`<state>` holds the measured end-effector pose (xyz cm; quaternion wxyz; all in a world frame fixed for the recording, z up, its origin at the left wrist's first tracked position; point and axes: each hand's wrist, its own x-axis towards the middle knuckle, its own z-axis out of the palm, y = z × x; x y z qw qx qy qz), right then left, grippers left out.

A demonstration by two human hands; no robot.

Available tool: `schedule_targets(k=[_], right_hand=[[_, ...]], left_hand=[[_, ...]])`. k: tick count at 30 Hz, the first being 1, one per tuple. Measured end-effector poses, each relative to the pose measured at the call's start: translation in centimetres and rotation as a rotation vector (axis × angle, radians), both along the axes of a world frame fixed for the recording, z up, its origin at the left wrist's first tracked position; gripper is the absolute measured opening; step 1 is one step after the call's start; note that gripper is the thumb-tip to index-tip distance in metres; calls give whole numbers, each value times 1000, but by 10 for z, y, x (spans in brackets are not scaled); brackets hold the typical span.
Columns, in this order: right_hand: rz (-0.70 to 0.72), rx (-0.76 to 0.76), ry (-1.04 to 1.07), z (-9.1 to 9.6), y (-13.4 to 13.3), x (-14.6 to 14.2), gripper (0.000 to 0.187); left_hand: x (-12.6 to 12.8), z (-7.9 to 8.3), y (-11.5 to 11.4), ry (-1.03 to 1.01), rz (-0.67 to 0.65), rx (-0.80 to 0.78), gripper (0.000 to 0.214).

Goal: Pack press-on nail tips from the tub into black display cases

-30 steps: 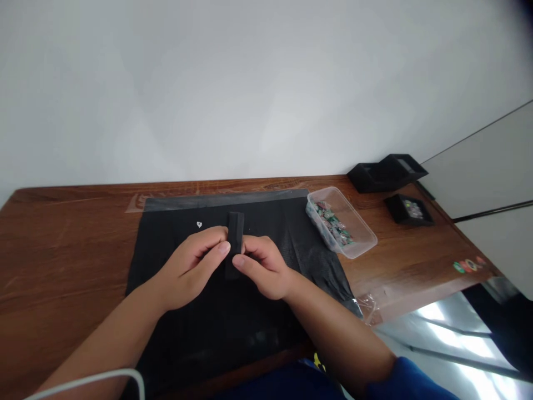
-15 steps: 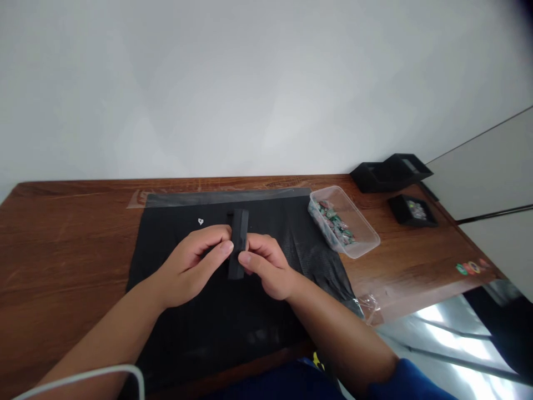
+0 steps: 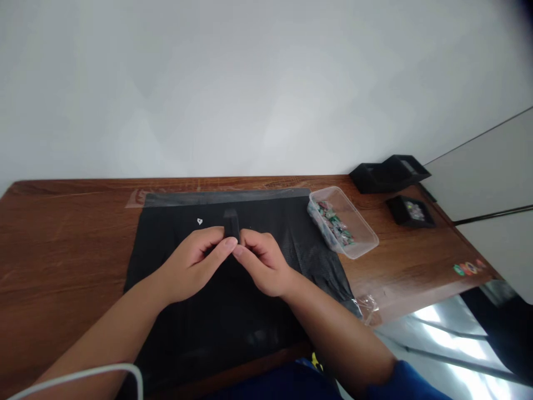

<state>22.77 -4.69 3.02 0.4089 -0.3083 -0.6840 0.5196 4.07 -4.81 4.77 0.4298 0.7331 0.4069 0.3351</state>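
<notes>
A white cable (image 3: 79,375) curves across the lower left corner of the frame. The brown wooden table (image 3: 62,239) fills the lower half, and a black mat (image 3: 175,311) covers its middle. A tiny white piece (image 3: 199,221) lies on the mat, left of centre and just above the left hand.

The left hand (image 3: 189,266) reaches in from the lower left, its fingers curled and its thumb and forefinger pinched on a black block (image 3: 231,224). The block stands at the centre of the frame over the mat. Its upper end shows above the fingertips and the rest is hidden behind them. The right hand (image 3: 263,264) comes in from the lower right and pinches the same block from the other side, so the two thumbs nearly meet.

Right of the mat sits a clear tub (image 3: 358,233) holding green and red bits. Crumpled clear film (image 3: 367,305) lies at the table's near edge below it. Further right are two black trays (image 3: 389,173) against the wall, a smaller tray (image 3: 410,211) nearer, and some coloured pieces (image 3: 468,268) at the table's right edge.
</notes>
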Motion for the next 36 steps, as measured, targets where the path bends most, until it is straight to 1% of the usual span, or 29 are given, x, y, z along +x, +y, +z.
schedule_targets(k=[3,6,11,16,19,21,23,24,26,27,28,29,30,31,33,35,36], right_hand=[[12,7,84,0,-5,-2,36],[-10,6,187,-1,-12,-7,35],[-19,-22,315,-1,-20,-14,33],[2,-58,349,0,-21,-15,37],[-6,-162,324,-1,-19,-12,41],[-29,-283,343,0,-16,-9,43],[-61,-388,400,2,-12,-5,43],[-85,-421,443,3,-9,-3,42],[-120,-437,526,5,-3,-1,40],[-136,-437,567,6,0,0,38],[-148,-445,605,7,2,0,37],[-152,-461,634,8,3,-1,35],[-146,-486,649,8,4,-1,33],[-133,-516,659,8,4,-2,31],[-73,-577,656,6,4,-1,29],[0,-622,616,3,4,4,28],[34,-637,589,1,6,7,28]], left_hand=[[3,-2,-2,-80,-22,41,31],[6,-5,-5,-153,-17,70,32],[6,-6,-8,-199,-29,46,32],[9,-5,-7,-196,-47,45,34],[8,-5,-7,-193,-42,70,37],[4,-5,-6,-193,-18,122,42],[-2,-6,-4,-208,42,199,44],[-6,-7,-3,-214,85,249,41],[-10,-11,0,-184,202,360,25],[-10,-13,0,-134,226,397,47],[-9,-16,0,-69,228,413,85],[-7,-20,0,6,192,397,117],[-4,-23,-1,67,160,373,134],[-1,-27,-2,110,141,346,139],[3,-32,-3,128,120,256,131],[4,-35,-4,90,97,177,119],[3,-35,-4,60,81,142,117]])
